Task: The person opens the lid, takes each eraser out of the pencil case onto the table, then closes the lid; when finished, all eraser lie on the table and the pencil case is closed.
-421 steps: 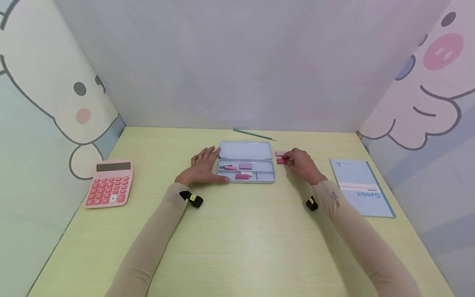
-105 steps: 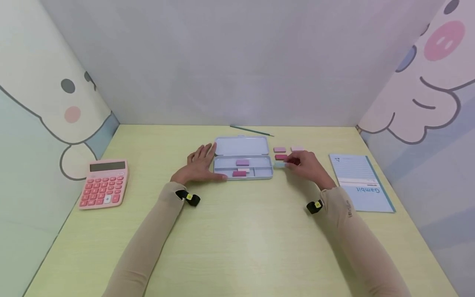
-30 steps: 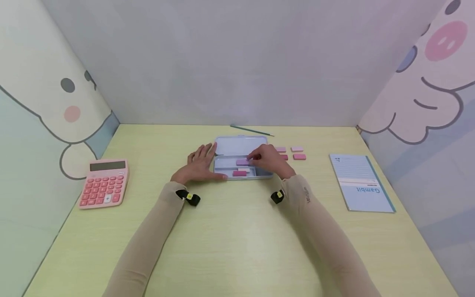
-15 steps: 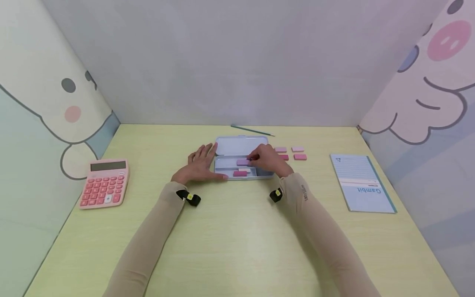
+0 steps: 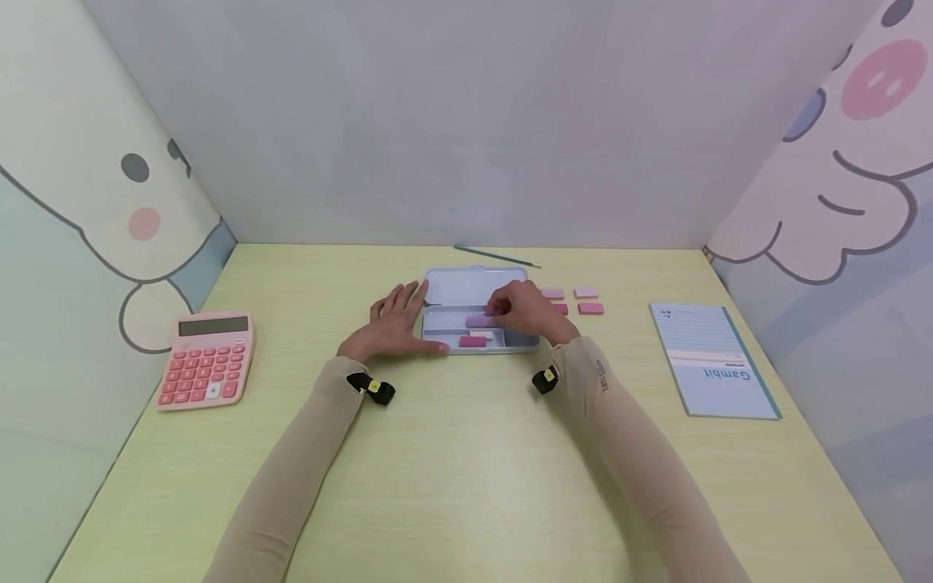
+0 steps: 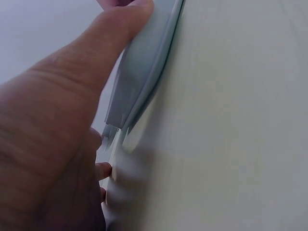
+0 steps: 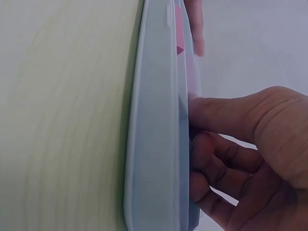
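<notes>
Grip of right hand (image 5: 530,311) narrow: thumb and fingertips pinching right end of purple block (image 5: 478,321), inside far compartment of pencil box (image 5: 442,317), lid (image 5: 459,285) lying back beyond grip. Just nearer than grip, in near compartment: magenta block (image 5: 473,342), white block (image 5: 481,334) beside it. Left of grip: left hand (image 5: 392,330), wide, fingers spread, thumb touching box's near left corner. Just right of grip, on table (image 5: 452,486): four pink blocks (image 5: 590,308), two rows. Beyond grip: pencil (image 5: 497,256). Well right: notebook (image 5: 714,352). Far left: calculator (image 5: 206,360).
</notes>
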`<state>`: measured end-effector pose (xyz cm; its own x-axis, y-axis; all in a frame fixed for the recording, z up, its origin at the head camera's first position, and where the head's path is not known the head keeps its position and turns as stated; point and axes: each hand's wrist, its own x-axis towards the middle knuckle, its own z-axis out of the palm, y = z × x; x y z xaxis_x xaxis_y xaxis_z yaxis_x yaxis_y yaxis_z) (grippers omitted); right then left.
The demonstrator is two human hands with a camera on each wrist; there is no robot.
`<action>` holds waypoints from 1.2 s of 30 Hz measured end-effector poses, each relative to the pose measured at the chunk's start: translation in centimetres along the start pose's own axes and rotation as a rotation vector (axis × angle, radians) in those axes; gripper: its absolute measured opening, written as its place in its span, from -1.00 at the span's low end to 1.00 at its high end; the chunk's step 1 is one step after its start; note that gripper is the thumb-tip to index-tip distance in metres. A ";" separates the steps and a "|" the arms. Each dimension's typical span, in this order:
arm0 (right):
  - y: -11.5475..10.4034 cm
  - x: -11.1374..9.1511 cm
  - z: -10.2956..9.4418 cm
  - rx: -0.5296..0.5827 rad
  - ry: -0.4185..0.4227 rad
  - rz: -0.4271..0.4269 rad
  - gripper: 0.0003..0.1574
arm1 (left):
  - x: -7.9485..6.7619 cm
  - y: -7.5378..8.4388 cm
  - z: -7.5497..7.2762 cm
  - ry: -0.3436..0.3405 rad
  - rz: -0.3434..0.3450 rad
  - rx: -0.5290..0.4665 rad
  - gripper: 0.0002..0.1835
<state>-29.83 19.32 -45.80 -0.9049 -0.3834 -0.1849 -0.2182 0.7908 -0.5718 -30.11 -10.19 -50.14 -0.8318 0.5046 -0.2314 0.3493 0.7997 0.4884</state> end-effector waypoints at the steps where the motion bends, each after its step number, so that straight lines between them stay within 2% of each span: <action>1: 0.0 -0.1 0.0 0.000 0.004 -0.008 -0.89 | 0.0 0.0 0.0 0.000 0.000 -0.001 0.49; 8: 0.9 -0.8 -0.3 0.031 0.086 -0.050 -0.94 | 0.0 0.2 -0.1 -0.006 -0.001 0.002 0.48; 12: 1.3 -1.7 -0.9 0.044 0.129 -0.042 -0.94 | 0.0 0.1 -0.1 0.000 0.008 -0.004 0.47; 18: 3.0 -3.2 -1.9 0.033 0.222 -0.028 -0.94 | 0.1 0.2 0.0 0.003 0.010 -0.011 0.49; 24: 4.6 -5.2 -3.1 0.050 0.276 0.047 -0.92 | 0.1 0.2 -0.1 0.001 0.008 -0.004 0.49; 27: 5.6 -6.1 -3.7 0.054 0.277 0.101 -0.90 | 0.1 0.1 -0.2 -0.002 0.010 0.001 0.49; 36: 8.0 -8.6 -5.6 0.046 0.268 0.186 -0.83 | 0.0 -0.1 0.1 0.002 0.002 -0.032 0.55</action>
<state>-25.88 31.63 -44.35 -0.9930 -0.0907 -0.0757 -0.0295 0.8109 -0.5844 -30.14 -10.28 -50.26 -0.8317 0.5060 -0.2286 0.3375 0.7877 0.5155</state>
